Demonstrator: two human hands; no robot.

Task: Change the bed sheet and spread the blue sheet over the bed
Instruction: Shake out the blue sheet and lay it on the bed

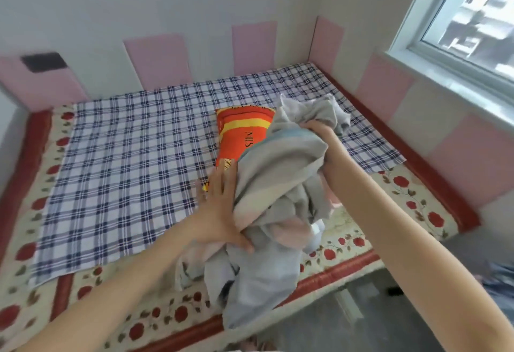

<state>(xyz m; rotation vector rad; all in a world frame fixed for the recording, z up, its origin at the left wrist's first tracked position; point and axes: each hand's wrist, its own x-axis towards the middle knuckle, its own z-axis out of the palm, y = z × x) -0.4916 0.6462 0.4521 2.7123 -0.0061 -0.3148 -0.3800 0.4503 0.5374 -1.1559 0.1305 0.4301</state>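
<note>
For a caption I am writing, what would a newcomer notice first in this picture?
First, the crumpled grey-blue sheet in the middle foreground: the right hand grips its top and the left hand presses flat against its side. Behind it, a bright orange pillow lies on the blue checked sheet spread over the bed.

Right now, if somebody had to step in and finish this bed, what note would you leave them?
The right hand grips the top of the bundled pale blue-grey sheet, held over the bed's near edge.
The left hand presses flat against the bundle's side.
The checked sheet lies spread on the floral mattress, with the orange pillow on it.
Done: nothing spread yet.
Left: clear the pillow and checked sheet, then spread the blue-grey one.
</note>
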